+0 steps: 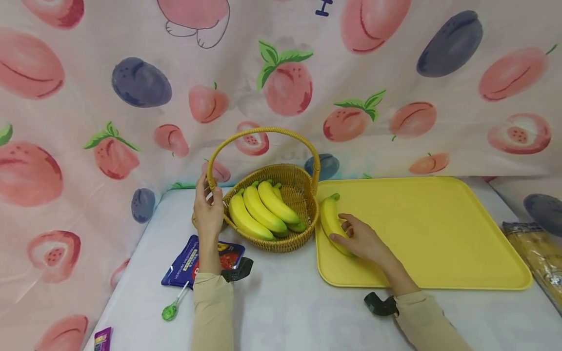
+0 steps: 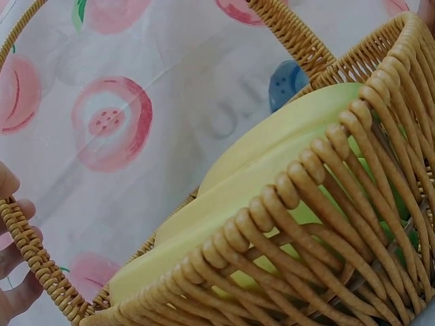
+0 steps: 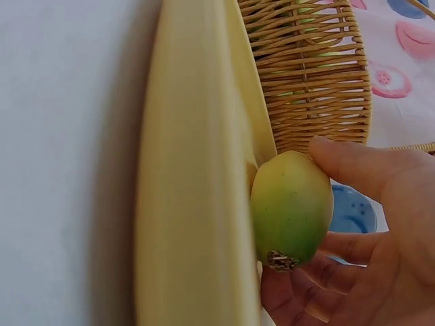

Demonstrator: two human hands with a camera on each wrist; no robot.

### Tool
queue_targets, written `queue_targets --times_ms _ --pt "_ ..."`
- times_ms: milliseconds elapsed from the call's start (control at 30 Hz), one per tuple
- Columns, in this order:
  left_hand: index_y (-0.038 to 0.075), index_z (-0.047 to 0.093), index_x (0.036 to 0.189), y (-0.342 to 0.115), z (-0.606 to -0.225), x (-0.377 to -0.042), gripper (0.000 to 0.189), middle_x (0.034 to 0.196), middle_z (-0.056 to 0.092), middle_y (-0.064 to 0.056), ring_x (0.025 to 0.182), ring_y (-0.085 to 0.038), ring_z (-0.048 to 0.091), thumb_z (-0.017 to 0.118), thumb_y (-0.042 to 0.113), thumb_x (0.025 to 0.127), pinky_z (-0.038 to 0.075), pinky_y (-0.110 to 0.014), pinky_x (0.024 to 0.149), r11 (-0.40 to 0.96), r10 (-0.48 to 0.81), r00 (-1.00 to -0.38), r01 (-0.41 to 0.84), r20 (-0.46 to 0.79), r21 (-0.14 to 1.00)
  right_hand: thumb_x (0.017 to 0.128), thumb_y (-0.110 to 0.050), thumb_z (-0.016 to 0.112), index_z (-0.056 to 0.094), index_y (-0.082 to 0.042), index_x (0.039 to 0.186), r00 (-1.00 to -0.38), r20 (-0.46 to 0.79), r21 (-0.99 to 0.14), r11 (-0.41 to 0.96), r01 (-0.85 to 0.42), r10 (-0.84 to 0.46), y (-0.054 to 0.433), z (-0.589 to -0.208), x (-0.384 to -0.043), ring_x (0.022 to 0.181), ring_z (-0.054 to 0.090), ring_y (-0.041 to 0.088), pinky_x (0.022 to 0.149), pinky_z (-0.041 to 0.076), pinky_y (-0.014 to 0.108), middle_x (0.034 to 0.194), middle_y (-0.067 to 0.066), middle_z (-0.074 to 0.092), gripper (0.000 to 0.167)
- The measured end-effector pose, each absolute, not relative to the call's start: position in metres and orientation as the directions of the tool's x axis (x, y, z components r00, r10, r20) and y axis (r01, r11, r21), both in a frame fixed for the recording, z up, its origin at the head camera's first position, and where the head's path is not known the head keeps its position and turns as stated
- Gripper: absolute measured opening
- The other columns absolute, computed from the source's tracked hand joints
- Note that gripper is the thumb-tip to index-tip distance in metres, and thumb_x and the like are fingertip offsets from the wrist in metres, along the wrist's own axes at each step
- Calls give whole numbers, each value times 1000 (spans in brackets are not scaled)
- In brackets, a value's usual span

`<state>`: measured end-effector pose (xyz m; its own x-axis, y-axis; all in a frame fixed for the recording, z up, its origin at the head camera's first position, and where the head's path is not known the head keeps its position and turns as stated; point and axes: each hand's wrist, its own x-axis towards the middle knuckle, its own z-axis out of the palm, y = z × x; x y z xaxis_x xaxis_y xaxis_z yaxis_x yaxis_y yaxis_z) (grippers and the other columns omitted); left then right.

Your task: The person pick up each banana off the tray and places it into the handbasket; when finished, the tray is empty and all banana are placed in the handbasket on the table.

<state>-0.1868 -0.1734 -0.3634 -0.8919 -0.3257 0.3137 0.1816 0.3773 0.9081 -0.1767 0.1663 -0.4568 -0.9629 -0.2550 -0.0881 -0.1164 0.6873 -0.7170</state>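
A wicker basket (image 1: 281, 246) with a tall arched handle holds several yellow bananas (image 1: 263, 209), their stems toward the back. My left hand (image 1: 208, 209) grips the handle low on its left side; in the left wrist view the fingers (image 2: 24, 292) curl around the wicker. On the left end of the yellow tray (image 1: 421, 234) lies a single banana (image 1: 330, 217), just right of the basket. My right hand (image 1: 362, 239) holds this banana from its right side. In the right wrist view the thumb (image 3: 353, 163) meets the banana's green-tinged end (image 3: 292, 210), and the other fingers bend behind it.
Left of the basket lie a blue food pouch (image 1: 186, 261), a green lollipop (image 1: 170, 312) and a small purple packet (image 1: 102, 340). A clear bag of yellowish food (image 1: 535, 253) sits beyond the tray's right edge. A fruit-printed cloth (image 1: 263, 107) hangs close behind the basket.
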Motion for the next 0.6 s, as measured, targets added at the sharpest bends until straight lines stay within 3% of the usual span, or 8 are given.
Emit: queue_targets --times_ms 200,467,600 --pt "16 34 147 -178 -370 -192 50 138 46 -21 127 -35 46 45 11 98 41 -51 103 377 -325 -888 193 325 906 87 -41 64 39 -2 140 -960 -94 -713 691 -119 -263 168 -453 -175 91 53 19 76 43 30 108 10 57 71" --pt "33 34 145 -190 -393 -208 50 140 46 -10 127 -28 47 47 22 98 43 -49 101 382 -327 -885 198 332 903 87 -37 64 40 -4 140 -959 -113 -715 692 -103 -259 169 -454 -174 95 53 21 78 44 31 111 10 57 67" --pt "32 35 145 -189 -394 -208 50 140 46 -10 129 -27 45 47 21 98 41 -48 104 378 -324 -884 206 338 902 89 -34 63 41 -1 139 -956 -105 -716 688 -119 -274 171 -454 -172 97 53 22 81 44 34 113 11 56 64"
